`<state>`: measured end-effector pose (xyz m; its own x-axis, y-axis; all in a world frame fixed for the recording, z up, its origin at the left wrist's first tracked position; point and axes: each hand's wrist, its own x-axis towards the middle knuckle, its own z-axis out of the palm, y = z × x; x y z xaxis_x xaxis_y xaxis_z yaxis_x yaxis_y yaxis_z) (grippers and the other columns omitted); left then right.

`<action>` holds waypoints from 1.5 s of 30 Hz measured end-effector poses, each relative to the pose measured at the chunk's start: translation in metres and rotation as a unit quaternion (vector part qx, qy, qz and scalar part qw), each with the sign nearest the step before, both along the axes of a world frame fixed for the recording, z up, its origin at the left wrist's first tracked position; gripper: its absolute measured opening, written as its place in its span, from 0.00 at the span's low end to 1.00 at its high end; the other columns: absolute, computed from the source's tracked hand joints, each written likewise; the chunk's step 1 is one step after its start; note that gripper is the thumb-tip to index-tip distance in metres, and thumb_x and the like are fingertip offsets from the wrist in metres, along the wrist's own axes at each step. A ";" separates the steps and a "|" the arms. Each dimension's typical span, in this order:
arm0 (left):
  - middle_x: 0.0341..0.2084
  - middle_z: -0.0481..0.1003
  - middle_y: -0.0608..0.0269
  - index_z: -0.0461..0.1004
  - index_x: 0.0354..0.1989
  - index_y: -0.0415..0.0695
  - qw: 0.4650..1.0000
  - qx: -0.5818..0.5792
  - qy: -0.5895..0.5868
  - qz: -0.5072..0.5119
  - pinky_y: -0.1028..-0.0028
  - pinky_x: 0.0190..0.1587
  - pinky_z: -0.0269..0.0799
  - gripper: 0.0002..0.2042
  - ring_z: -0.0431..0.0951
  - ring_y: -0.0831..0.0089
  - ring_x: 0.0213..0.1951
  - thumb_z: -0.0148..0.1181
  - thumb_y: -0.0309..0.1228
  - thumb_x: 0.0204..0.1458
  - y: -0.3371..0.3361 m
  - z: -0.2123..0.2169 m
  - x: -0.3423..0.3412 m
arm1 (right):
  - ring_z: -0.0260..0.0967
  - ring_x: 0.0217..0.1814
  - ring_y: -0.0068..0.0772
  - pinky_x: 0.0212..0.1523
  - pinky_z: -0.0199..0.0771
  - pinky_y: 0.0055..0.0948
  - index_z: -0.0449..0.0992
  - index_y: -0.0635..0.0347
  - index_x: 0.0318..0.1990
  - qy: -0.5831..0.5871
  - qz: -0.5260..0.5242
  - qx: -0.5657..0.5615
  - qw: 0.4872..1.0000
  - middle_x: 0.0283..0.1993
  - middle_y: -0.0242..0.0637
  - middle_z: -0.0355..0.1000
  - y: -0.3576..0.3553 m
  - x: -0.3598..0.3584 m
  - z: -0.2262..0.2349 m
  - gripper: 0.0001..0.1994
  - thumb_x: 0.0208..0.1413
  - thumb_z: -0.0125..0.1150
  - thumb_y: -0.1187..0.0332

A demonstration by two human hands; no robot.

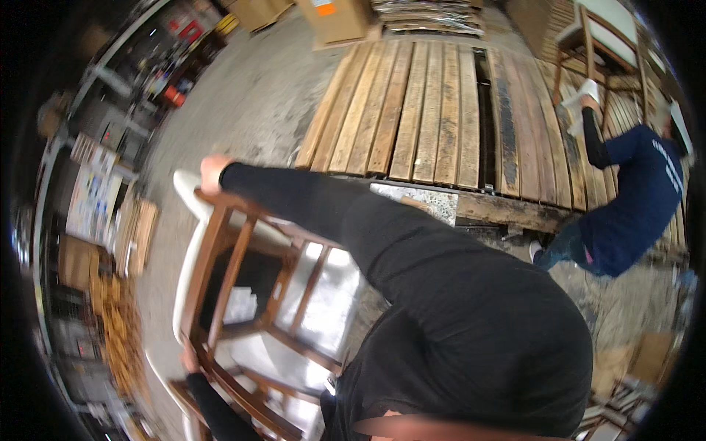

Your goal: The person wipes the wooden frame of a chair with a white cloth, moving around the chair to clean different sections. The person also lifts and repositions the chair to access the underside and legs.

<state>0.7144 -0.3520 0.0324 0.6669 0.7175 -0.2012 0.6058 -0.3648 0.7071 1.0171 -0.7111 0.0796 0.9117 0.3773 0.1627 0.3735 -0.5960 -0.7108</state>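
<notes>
A chair [220, 275] with a brown wooden frame and white padding is at my left, tilted, with its dark underside partly showing. My right hand [213, 173] wraps round the far corner of its frame, beside the white padding, with that arm stretched across the view. My left hand [190, 357] is lower down on the same chair, gripping the wooden edge by the padding; its fingers are partly hidden. Close to the left forearm is the white edge of what looks like a second chair [163, 375].
A low wooden slatted platform [434, 110] lies ahead. At right, a person in dark blue [625, 198] bends over with a white cloth-like thing [585, 95] by another chair [596, 44]. Cardboard boxes [338, 22] stand beyond. Shelving [110, 73] and stacked wood [118, 316] line the left.
</notes>
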 end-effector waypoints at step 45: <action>0.51 0.75 0.54 0.71 0.62 0.42 0.969 -0.089 -0.202 0.109 0.64 0.46 0.72 0.30 0.76 0.63 0.42 0.57 0.54 0.60 -0.190 0.071 0.009 | 0.77 0.46 0.47 0.48 0.78 0.41 0.70 0.80 0.51 0.083 0.072 0.141 0.984 0.43 0.60 0.75 -0.179 0.080 -0.034 0.40 0.62 0.54 0.37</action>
